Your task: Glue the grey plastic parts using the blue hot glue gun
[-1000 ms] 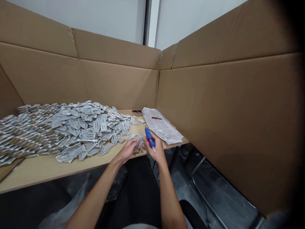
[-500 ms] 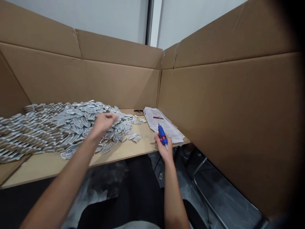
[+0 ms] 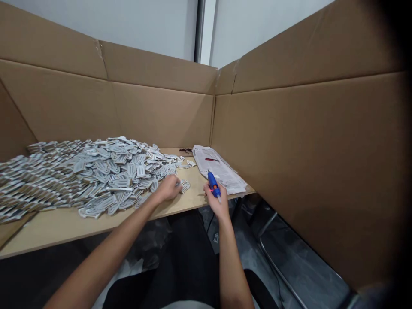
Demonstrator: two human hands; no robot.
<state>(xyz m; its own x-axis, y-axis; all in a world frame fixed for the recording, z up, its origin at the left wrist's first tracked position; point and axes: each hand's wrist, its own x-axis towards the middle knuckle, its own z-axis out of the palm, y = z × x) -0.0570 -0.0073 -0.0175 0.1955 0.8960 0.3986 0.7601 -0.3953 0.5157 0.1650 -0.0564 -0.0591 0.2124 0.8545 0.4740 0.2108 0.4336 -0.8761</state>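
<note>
My right hand [image 3: 218, 199] is wrapped round a blue glue gun [image 3: 213, 183], its nozzle pointing up and away over the edge of the newspaper. Low over the table, my left hand [image 3: 169, 187] has its fingers curled at a few small grey-and-white cut-out pieces [image 3: 184, 186]. Whether the fingers grip one of them is hidden. Left of that hand spreads a big heap of the same flat, arch-shaped pieces [image 3: 120, 165], loose in the middle and stacked in rows [image 3: 38, 184] at the far left.
Newspaper sheets [image 3: 222, 171] lie at the table's right end, with a red-handled tool [image 3: 211, 159] on them. Dark scraps [image 3: 186, 150] sit at the back. Tall cardboard walls [image 3: 289, 141] enclose the table's back and sides. One piece [image 3: 216, 237] lies on the floor.
My left hand has come down from over the heap and to the right, to the small group of pieces on the table. My right hand still holds the glue gun, nearly in place.
</note>
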